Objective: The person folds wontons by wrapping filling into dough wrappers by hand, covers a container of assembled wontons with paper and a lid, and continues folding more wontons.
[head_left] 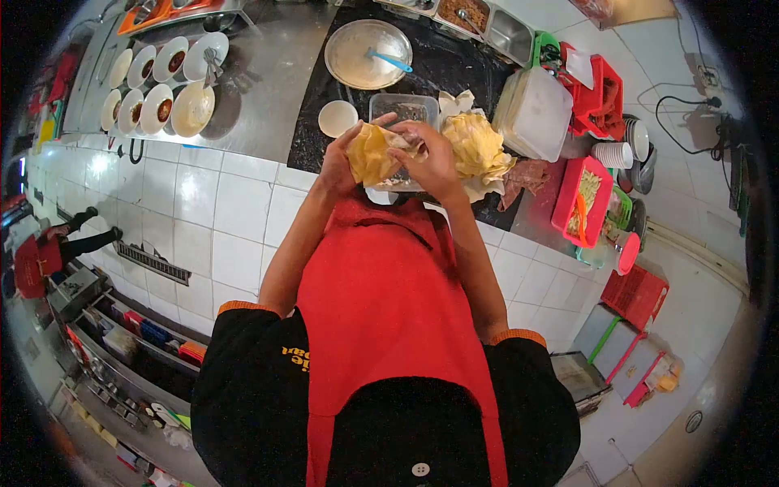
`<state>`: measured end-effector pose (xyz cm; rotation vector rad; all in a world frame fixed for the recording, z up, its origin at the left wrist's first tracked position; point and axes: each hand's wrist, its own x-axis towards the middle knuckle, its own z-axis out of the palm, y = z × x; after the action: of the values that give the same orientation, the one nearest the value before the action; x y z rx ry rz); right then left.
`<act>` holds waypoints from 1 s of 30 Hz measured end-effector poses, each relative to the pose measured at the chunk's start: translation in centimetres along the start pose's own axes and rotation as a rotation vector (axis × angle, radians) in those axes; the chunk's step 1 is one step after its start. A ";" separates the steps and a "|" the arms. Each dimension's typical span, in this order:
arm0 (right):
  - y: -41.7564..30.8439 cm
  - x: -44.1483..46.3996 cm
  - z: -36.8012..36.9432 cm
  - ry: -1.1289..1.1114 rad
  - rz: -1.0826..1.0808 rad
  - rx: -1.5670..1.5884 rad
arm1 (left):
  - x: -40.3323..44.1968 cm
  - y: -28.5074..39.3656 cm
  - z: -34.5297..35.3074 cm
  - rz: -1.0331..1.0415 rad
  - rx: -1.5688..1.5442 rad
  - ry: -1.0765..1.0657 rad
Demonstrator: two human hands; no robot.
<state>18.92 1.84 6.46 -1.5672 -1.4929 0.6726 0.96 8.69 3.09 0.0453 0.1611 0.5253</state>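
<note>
Above the clear plastic container (404, 96), the left hand (335, 165) holds a yellow wrapper (370, 156), long axis running near to far; the right hand (436, 162) pinches its right edge.

White bowls (148, 118) stand on a steel counter (272, 57).

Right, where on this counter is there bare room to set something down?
Bare steel lies between the white bowls and the black sheet. A smaller gap, on that sheet, separates the round pan from the plastic box. Crowded: the clear container and yellow sheets sit close together.
</note>
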 end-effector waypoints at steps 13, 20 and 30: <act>0.6 -0.3 -0.9 -0.065 0.325 0.437 | -0.6 0.8 0.1 0.043 0.696 0.102; -2.2 0.8 -2.9 -0.128 -0.041 -0.020 | -0.2 1.3 -0.7 -0.013 0.224 0.074; -7.0 0.9 -2.9 -0.283 0.064 0.166 | 0.2 1.0 -0.9 -0.031 0.137 0.009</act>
<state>17.83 1.59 13.99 -1.4412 -1.5492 1.0642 0.50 9.63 2.24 0.1739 0.2064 0.4828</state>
